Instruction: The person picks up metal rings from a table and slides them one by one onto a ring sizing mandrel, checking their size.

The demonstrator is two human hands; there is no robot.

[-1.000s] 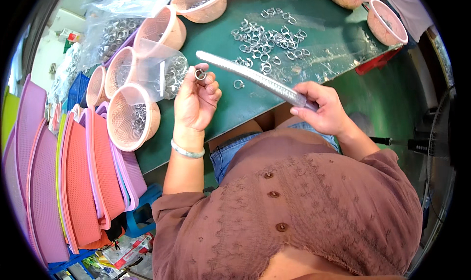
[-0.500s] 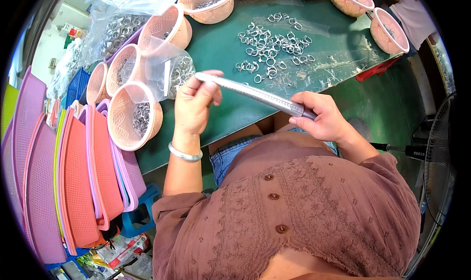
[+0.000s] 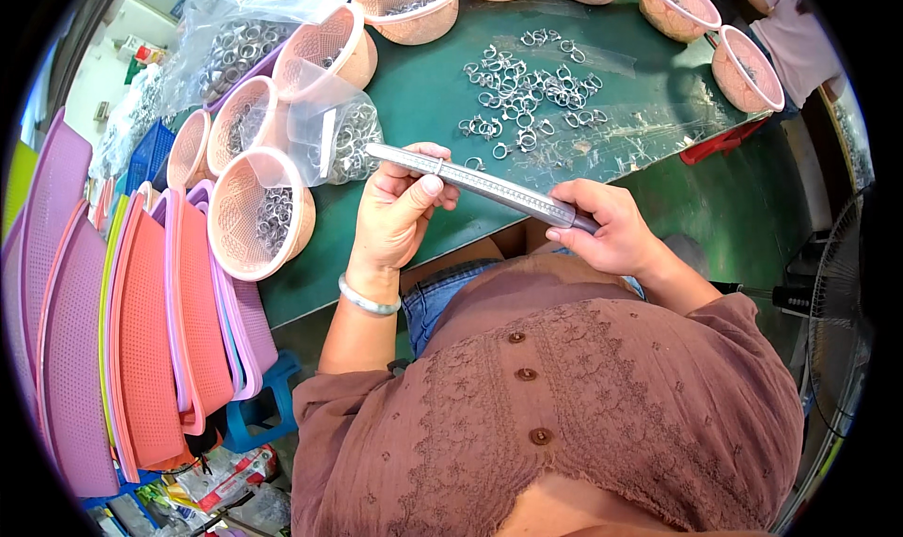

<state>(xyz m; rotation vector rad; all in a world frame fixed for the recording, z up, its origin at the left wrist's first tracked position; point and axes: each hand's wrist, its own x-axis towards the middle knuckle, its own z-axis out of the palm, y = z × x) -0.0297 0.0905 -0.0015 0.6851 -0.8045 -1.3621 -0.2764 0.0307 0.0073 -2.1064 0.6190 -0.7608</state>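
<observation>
Grey metal rod (image 3: pixel 508 195) held in both hands at the near edge of the table (image 3: pixel 414 90)

Head view: The right hand (image 3: pixel 611 227) is closed around the rod's dark, thicker end. The left hand (image 3: pixel 397 208) has its fingers curled, thumb and fingertips pinching a ring (image 3: pixel 438 165) that sits around the rod toward its narrow tip. The rod slants, its tip above the table and its thick end at the near edge. Loose rings (image 3: pixel 527 92) lie scattered beyond it, inward from that edge. A clear bag (image 3: pixel 353 142) containing rings and a pink basket (image 3: pixel 303 219), also with rings, stand along the left edge. Another pink basket (image 3: pixel 732 81) occupies the near right corner.
</observation>
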